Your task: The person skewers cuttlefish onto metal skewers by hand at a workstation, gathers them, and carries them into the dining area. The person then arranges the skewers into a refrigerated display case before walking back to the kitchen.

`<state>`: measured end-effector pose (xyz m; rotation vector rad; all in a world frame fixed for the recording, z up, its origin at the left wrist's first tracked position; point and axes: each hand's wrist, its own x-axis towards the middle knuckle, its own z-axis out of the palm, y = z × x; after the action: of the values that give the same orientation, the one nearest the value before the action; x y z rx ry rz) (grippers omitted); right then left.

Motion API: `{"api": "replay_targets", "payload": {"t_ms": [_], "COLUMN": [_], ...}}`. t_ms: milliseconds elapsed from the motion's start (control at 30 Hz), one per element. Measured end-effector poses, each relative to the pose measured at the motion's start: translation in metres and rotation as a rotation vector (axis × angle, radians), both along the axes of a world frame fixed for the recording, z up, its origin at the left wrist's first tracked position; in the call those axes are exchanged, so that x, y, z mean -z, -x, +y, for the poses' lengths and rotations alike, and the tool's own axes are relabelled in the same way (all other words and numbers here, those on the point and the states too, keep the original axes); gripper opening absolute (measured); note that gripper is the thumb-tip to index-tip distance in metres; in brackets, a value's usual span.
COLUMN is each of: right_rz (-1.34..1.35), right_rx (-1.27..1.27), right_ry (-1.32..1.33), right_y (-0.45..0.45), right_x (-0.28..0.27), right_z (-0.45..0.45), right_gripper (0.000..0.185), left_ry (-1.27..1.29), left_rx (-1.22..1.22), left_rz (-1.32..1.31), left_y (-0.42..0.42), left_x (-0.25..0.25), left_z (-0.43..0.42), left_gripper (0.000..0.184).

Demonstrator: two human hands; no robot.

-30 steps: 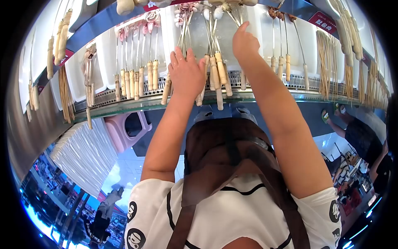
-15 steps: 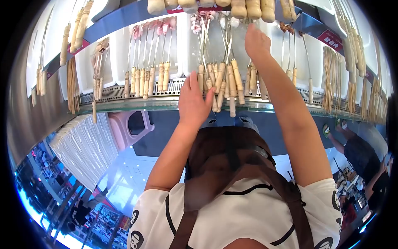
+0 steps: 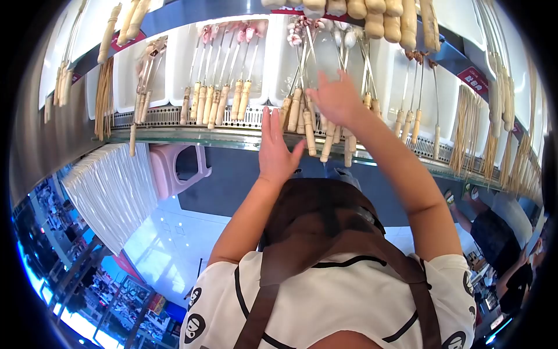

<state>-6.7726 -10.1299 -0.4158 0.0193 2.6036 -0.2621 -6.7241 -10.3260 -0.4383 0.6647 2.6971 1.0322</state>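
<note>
In the head view, several metal skewers with wooden handles point(image 3: 310, 132) lie crossed in the middle white tray point(image 3: 275, 55), with pale pink-and-white pieces point(image 3: 295, 38) on their far ends. My left hand point(image 3: 278, 150) is beside the left side of these handles, over the counter's front edge. Its fingers are straight and the thumb stands apart. Above the skewers' shafts and handles is my right hand point(image 3: 337, 100), slightly blurred, fingers spread; it hides part of the bunch. I cannot tell whether it touches a skewer.
Skewers with pink pieces point(image 3: 244, 35) lie in the tray to the left. Bamboo sticks point(image 3: 467, 125) stand at the right. An upper shelf carries more wooden handles point(image 3: 375, 23). A glass edge point(image 3: 232, 139) runs along the front. A pink stool point(image 3: 168, 168) and a person point(image 3: 497, 232) are beyond.
My right hand has come back from the tray's far end, down and left over the handles, and its fingers have spread. My left hand stays beside the handles. The view has shifted slightly.
</note>
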Motion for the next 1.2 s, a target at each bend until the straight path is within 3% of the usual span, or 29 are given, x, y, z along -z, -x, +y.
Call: {"api": "replay_targets", "payload": {"t_ms": [33, 67, 100, 133, 167, 233, 267, 333, 400, 433, 500, 567, 633, 767, 867, 1000, 1100, 1167, 1200], "right_rz": [-0.09, -0.081, -0.101, -0.118, -0.103, 0.171, 0.169, 0.041, 0.002, 0.055, 0.047, 0.034, 0.046, -0.046, -0.13, -0.165, -0.109, 0.144, 0.278], "right_rx": [0.191, 0.185, 0.335, 0.48, 0.471, 0.809, 1.041, 1.264, 1.294, 1.302, 1.292, 1.202, 1.22, 1.413, 1.294, 1.222, 1.256, 1.192, 1.083], "right_ry": [0.19, 0.188, 0.284, 0.38, 0.378, 0.534, 0.739, 1.256, 1.682, 1.717, 1.788, 1.773, 1.74, 1.722, 1.698, 1.599, 1.4, 1.141, 0.926], "right_y": [0.005, 0.01, 0.017, 0.025, 0.03, 0.035, 0.036, 0.027, 0.017, 0.016, 0.019, 0.019, 0.025, 0.026, 0.026, 0.031, 0.033, 0.031, 0.025], "right_x": [0.002, 0.002, 0.001, 0.002, 0.012, 0.045, 0.053, 0.098, 0.094, 0.1, 0.082, 0.059, 0.054, 0.074, 0.065, 0.048, 0.046, 0.083, 0.064], "right_z": [-0.008, -0.016, -0.024, -0.03, -0.035, -0.044, -0.044, -0.039, -0.045, -0.045, -0.047, -0.047, -0.048, -0.039, -0.038, -0.058, -0.062, -0.037, -0.04], "right_gripper": [0.06, 0.06, 0.065, 0.071, 0.071, 0.075, 0.06, 0.059, 0.042, 0.038, 0.037, 0.041, 0.045, 0.046, 0.048, 0.043, 0.041, 0.039, 0.047], "left_ry": [0.004, -0.006, -0.009, -0.103, -0.197, -0.252, -0.234, -0.23, -0.108, -0.183, -0.229, -0.254, -0.22, -0.152, -0.127, -0.22, -0.179, -0.171, -0.213], "left_rx": [-0.02, 0.014, 0.008, -0.005, -0.013, 0.034, -0.051, -0.149, -0.272, -0.29, -0.249, -0.082, -0.049, -0.1, -0.248, -0.168, 0.015, -0.107, -0.194], "left_rz": [0.012, -0.029, -0.015, -0.097, -0.181, -0.176, -0.114, -0.02, 0.323, 0.336, 0.328, 0.356, 0.34, 0.365, 0.593, 0.38, 0.255, 0.251, 0.319], "left_y": [0.008, 0.014, 0.014, 0.009, 0.002, -0.008, -0.007, 0.001, 0.027, 0.037, 0.04, 0.016, -0.009, 0.013, 0.049, 0.045, 0.03, 0.043, 0.056], "left_x": [0.006, 0.009, 0.006, 0.001, -0.005, -0.027, -0.025, -0.002, 0.03, 0.029, 0.004, -0.022, -0.011, 0.015, 0.002, -0.001, -0.01, -0.034, -0.056], "left_z": [-0.002, -0.005, -0.006, -0.006, -0.006, -0.002, 0.002, 0.005, 0.002, 0.005, 0.004, -0.008, -0.013, -0.001, 0.0, -0.021, -0.045, -0.068, -0.095], "left_gripper": [0.101, 0.1, 0.1, 0.101, 0.103, 0.106, 0.102, 0.098, 0.086, 0.071, 0.07, 0.071, 0.072, 0.066, 0.06, 0.061, 0.058, 0.059, 0.062]}}
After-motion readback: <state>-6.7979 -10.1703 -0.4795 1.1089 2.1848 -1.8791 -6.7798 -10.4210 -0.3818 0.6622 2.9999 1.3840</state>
